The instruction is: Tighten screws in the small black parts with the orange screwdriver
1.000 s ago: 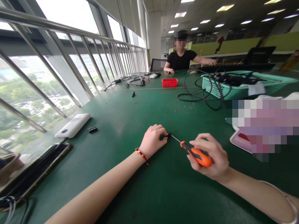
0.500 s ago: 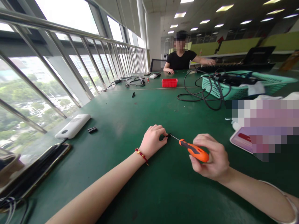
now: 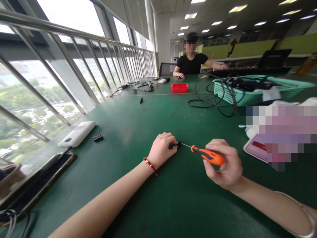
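Observation:
Between thumb and fingertips, my left hand pinches a small black part at the tabletop; most of it is hidden by the fingers. My right hand has its thumb and fingers on the handle of an orange and dark grey screwdriver. The screwdriver's thin shaft points left, and its tip meets the small black part. Whether the tip sits in a screw is too small to tell.
On the green table, a white power bank, a black block and a phone lie left. A red bin and a turquoise basket with cables stand farther back. A person in black sits opposite.
The right hand's fingers have shifted on the screwdriver handle, and the handle's back end has risen to a flatter angle. The left hand and the black part have stayed in place.

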`<state>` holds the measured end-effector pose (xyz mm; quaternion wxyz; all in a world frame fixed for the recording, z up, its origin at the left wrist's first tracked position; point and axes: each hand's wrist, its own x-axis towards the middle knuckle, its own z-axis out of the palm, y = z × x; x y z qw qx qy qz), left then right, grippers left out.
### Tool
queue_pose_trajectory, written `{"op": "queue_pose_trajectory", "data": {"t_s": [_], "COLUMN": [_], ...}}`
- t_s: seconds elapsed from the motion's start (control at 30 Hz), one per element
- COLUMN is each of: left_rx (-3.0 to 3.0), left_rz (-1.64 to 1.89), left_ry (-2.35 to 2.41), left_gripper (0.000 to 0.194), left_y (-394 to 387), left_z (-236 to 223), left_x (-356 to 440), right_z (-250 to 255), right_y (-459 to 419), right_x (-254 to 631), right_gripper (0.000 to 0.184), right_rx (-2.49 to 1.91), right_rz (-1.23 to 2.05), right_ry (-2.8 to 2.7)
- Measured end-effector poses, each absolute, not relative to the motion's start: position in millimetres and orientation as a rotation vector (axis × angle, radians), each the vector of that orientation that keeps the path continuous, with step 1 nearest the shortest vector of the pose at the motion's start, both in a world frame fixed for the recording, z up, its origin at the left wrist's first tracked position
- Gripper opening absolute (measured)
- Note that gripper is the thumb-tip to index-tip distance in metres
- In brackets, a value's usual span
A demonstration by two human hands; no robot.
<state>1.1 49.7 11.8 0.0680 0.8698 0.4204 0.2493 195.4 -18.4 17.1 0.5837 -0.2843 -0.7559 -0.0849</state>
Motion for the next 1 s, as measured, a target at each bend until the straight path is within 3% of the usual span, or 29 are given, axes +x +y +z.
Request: {"op": "queue_pose_trajectory", "data": {"t_s": [0.13,0.27,0.53,0.67,1.0], "left_rx": [2.620,2.614,2.614,2.610,2.610], "left_rz": [0.761,0.763,0.755,0.743,0.748], "left_ry": [1.261,1.266,1.276,1.276,1.270], "left_gripper": [0.002,0.003,0.003,0.003,0.002], "left_y": [49.0,48.6,49.0,49.8,48.8], "left_z": [12.3,13.3,12.2,11.8,13.7], "left_x": [1.3,1.8,1.6,1.7,2.0], "right_z": [16.8,15.0,16.4,15.1,11.0], "right_y": [-18.7,-17.0,-18.5,-17.2,-17.4], "right_x": [195.4,195.5,194.8,195.2,196.7], "right_gripper": [0.035,0.042,0.035,0.041,0.037], "right_rx": [-0.630,-0.616,-0.624,-0.613,-0.678], "right_rz": [-0.284,-0.157,-0.310,-0.207,-0.188], "right_ry": [-1.843,-1.777,-1.870,-1.779,-1.781]}}
